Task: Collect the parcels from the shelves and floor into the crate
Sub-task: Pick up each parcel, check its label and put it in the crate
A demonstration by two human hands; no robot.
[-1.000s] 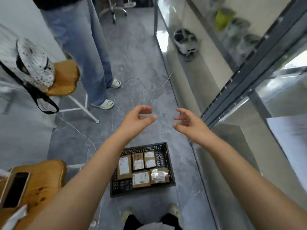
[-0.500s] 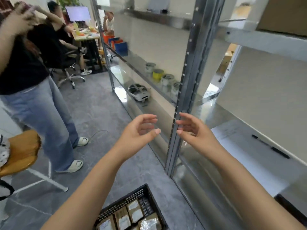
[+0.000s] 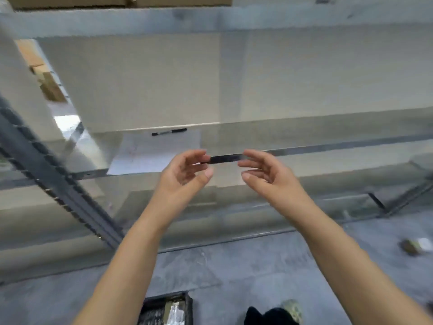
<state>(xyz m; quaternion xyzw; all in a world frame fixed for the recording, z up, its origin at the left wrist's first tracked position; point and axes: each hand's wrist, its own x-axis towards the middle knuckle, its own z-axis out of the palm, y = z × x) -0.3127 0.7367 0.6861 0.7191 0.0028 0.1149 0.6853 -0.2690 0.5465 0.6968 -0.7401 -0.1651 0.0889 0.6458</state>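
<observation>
Both of my hands are raised in front of a metal shelf unit (image 3: 304,148), empty and with the fingers curled apart. My left hand (image 3: 185,174) and my right hand (image 3: 264,172) face each other, a short gap between them. The black crate (image 3: 168,309) sits on the floor at the bottom edge, with a clear-wrapped parcel (image 3: 175,311) showing in it. A small brown parcel with a white label (image 3: 416,246) lies on the floor at the far right, blurred. A cardboard box (image 3: 117,1) rests on the upper shelf at the top edge.
A sheet of white paper (image 3: 150,153) and a black pen (image 3: 168,132) lie on the middle shelf behind my hands. A dark metal upright (image 3: 58,184) slants across the left. The floor is grey. My shoe (image 3: 291,309) shows at the bottom.
My view has swung right from the aisle to face the shelf straight on. The standing person and the chairs have left the view. My hands have stayed raised and empty.
</observation>
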